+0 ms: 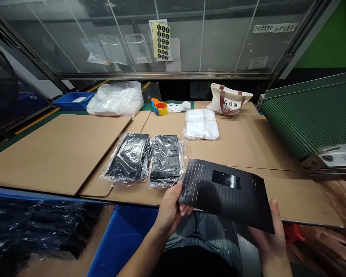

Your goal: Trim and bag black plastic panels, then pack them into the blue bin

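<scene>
I hold a flat black plastic panel (227,192) with rows of slots and a glossy rectangle near its top, tilted above the near edge of the table. My left hand (170,209) pinches its left edge, thumb on top. My right hand (269,234) grips its lower right corner from beneath, thumb on the edge. Just beyond, two clear bags of black panels (129,157) (165,159) lie side by side on the cardboard.
Brown cardboard sheets (57,150) cover the table. A bundle of white bags (202,124), a canvas tote (229,100), an orange-blue tape dispenser (160,107) and a large clear bag (117,99) sit further back. A green conveyor (311,115) is at right, a blue bin (73,100) at left.
</scene>
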A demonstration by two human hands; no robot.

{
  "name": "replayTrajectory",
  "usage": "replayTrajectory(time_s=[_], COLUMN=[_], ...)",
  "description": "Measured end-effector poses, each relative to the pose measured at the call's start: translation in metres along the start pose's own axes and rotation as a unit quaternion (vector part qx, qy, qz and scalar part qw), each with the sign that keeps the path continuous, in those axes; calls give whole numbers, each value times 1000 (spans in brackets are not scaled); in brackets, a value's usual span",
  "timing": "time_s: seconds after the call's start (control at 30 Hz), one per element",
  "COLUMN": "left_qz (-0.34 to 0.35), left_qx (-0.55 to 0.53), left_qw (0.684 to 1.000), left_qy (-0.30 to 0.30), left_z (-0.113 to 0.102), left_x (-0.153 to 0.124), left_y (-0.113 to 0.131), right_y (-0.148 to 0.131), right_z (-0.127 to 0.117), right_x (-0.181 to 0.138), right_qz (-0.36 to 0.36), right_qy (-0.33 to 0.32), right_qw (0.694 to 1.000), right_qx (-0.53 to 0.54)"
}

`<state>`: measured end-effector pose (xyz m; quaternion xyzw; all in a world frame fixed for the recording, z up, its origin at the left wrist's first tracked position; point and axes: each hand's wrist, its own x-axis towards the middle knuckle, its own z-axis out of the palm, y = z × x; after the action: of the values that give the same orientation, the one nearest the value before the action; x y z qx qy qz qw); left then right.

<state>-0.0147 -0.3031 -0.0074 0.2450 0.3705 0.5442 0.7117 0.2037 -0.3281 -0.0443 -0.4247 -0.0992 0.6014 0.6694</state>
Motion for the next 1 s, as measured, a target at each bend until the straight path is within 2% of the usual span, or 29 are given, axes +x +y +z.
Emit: replayTrajectory(time_s=[0.13, 0.33, 0.4, 0.57, 0.7, 0.8, 0.87, 0.9, 0.97, 1.0], left_qz=[-9, 1, 23, 81, 109, 173, 219, 239, 249, 242], left_qx=[10, 6, 21, 108, 217, 334, 390, 395, 357, 327], left_qw=[1000, 999, 998, 986, 960, 912, 882, 876, 894, 910], left_qy=[-3, 40, 53, 97, 137, 163, 151, 138, 102, 84], left_z=[3, 1, -1, -9, -16, -18, -18, -17, -16, -15], left_x=[16, 30, 34, 47, 59, 68, 72, 74, 77, 78], left_y=[3, 19, 25, 38, 47, 53, 56, 58, 60, 61], right_y=[-8, -12, -12, -12, -16, -20, -24, -26, -28, -29], right_z=[9, 33, 41, 55, 63, 66, 67, 68, 70, 72], right_x=[11, 40, 48, 58, 65, 72, 76, 77, 77, 77], right_qz=[13, 64, 65, 57, 33, -20, -90, -139, -257, -317], right_qy=[14, 56, 42, -44, -68, -85, -138, -174, -222, -222], right_qw=[1000, 996, 997, 997, 995, 988, 959, 930, 846, 803], right_qx=[-4, 8, -2, -39, -65, -125, -230, -294, -411, -453])
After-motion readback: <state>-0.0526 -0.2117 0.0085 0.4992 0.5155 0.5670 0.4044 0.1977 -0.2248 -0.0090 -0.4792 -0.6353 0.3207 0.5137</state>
